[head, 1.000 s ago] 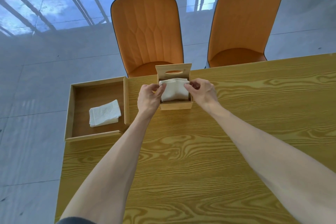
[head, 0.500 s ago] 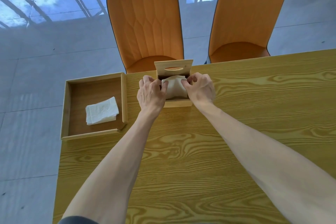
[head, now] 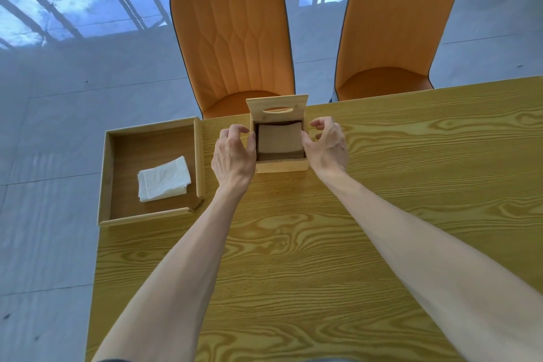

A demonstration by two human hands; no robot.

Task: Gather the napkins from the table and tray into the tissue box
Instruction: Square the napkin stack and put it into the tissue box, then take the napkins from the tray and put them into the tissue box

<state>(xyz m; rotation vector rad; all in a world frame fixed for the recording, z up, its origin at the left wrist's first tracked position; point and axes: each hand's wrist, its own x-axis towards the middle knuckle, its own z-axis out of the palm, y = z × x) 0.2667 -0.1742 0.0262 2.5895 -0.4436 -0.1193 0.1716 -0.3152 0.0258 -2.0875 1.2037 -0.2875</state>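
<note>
The left hand (head: 233, 153) and right hand (head: 326, 145) are held spread and empty, flanking the open wooden tissue box (head: 281, 166) on the wood-grain worktop (head: 293, 244). A folded napkin stack (head: 280, 139) is seated inside. More white napkins (head: 164, 179) are left in the wooden tray (head: 150, 219) at left. Two orange chairs (head: 235, 47) are seen beyond.
</note>
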